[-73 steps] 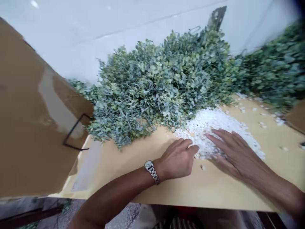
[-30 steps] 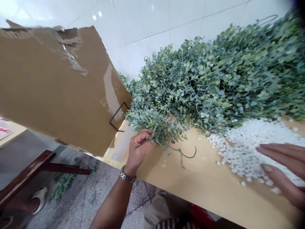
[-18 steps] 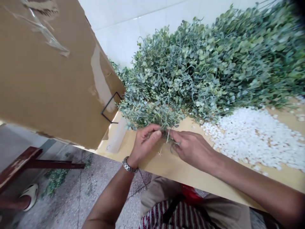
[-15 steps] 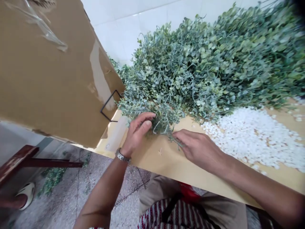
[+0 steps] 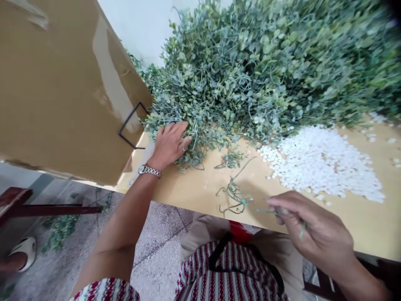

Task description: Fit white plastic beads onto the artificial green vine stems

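Observation:
My right hand (image 5: 313, 234) pinches the end of a thin green artificial stem (image 5: 238, 198), held near the table's front edge. The stem trails left from my fingers, its thin branches curling and mostly bare of leaves. My left hand (image 5: 171, 144), with a metal watch on the wrist, rests with fingers spread on the lower left edge of the heap of artificial greenery (image 5: 238, 79). A small leafy sprig (image 5: 232, 159) lies apart on the table (image 5: 194, 192) between the hands. To the right spreads a pile of small white plastic pieces (image 5: 326, 163).
A large cardboard box (image 5: 62, 96) stands at the left, a bent black wire frame (image 5: 125, 127) by its edge. Below are a dark red wooden bench part (image 5: 59, 209), fallen greenery (image 5: 62, 230) and a person's foot in a pale shoe (image 5: 26, 253).
My right hand has left the white pieces, gripped a stem at the greenery and drawn it right and towards me. My left hand has let go and moved left onto the leaves.

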The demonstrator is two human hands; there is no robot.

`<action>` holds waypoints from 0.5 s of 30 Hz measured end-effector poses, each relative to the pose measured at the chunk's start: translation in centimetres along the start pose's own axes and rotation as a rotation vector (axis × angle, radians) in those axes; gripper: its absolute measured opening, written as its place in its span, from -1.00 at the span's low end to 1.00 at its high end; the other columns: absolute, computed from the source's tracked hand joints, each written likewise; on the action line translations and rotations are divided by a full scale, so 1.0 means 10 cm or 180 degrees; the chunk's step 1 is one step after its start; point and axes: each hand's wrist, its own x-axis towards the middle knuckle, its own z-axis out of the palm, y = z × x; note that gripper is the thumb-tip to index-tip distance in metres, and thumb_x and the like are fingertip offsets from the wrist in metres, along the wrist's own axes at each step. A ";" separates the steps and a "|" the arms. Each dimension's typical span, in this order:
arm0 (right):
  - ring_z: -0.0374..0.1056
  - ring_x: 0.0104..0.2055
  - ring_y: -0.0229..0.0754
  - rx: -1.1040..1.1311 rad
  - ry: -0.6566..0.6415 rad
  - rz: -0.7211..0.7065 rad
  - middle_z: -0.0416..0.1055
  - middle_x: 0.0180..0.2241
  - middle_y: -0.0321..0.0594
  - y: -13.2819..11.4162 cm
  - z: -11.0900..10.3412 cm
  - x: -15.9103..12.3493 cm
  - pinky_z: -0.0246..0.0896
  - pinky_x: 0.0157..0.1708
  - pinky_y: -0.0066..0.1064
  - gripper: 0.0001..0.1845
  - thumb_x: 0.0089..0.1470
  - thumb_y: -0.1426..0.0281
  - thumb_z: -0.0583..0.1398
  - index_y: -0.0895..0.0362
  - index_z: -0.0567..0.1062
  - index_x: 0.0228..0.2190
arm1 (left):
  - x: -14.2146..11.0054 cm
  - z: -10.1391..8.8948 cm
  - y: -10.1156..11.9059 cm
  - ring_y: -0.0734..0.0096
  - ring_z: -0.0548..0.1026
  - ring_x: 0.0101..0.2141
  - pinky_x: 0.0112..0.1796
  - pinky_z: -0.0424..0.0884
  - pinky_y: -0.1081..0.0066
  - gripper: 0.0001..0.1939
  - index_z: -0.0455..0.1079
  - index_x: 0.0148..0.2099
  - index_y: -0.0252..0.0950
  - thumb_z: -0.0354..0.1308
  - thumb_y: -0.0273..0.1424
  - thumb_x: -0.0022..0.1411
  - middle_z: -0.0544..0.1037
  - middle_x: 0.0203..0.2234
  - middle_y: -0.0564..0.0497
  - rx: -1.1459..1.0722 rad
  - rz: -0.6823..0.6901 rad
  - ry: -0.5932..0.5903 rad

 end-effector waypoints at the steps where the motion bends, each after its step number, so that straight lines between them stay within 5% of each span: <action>1: 0.32 -0.42 -0.32 -0.0009 0.0137 0.0057 0.37 -0.39 -0.24 -0.01 -0.01 -0.02 0.23 -0.48 -0.51 -0.60 0.06 0.69 0.07 0.11 0.42 -0.12 | -0.01 0.00 -0.01 0.08 0.25 0.11 0.07 0.14 0.06 -0.50 0.18 0.19 -0.31 -0.14 -0.17 0.31 0.32 0.14 -0.16 -0.0122 0.0017 0.0088; 5: 0.37 -0.40 -0.30 -0.0094 0.0345 -0.0025 0.40 -0.39 -0.24 -0.01 -0.02 -0.05 0.27 -0.47 -0.49 -0.58 0.02 0.71 0.09 0.11 0.45 -0.14 | -0.13 -0.09 0.07 0.25 0.32 0.09 0.11 0.20 0.18 -0.61 0.27 0.10 -0.28 -0.02 -0.31 0.24 0.39 0.08 -0.11 -0.0691 0.0195 0.0723; 9: 0.38 -0.44 -0.30 -0.0017 0.0495 -0.0099 0.42 -0.43 -0.25 0.06 0.01 -0.03 0.29 -0.50 -0.48 -0.58 0.03 0.70 0.09 0.09 0.45 -0.13 | -0.49 -0.32 0.52 0.22 0.37 0.04 0.07 0.27 0.15 -0.64 0.31 0.04 -0.22 0.00 -0.47 0.18 0.45 -0.01 -0.09 -0.1057 0.0270 0.1444; 12: 0.40 -0.39 -0.27 0.0080 0.0507 -0.0198 0.44 -0.39 -0.22 0.05 0.06 -0.02 0.32 -0.49 -0.47 -0.57 0.03 0.71 0.09 0.09 0.45 -0.11 | -0.80 -0.39 1.03 0.18 0.40 -0.01 0.04 0.30 0.08 -0.56 0.20 0.10 -0.26 0.07 -0.41 0.16 0.47 -0.08 -0.12 -0.1568 0.0934 0.0860; 15: 0.38 -0.38 -0.28 0.0502 0.0312 -0.0367 0.43 -0.40 -0.20 -0.07 0.15 -0.01 0.33 -0.48 -0.50 -0.58 0.05 0.69 0.09 0.13 0.42 -0.08 | -1.01 -0.31 1.43 0.06 0.30 0.08 0.10 0.16 -0.04 -0.52 0.19 0.09 -0.34 0.13 -0.27 0.15 0.40 0.02 -0.26 -0.1091 0.1193 0.0670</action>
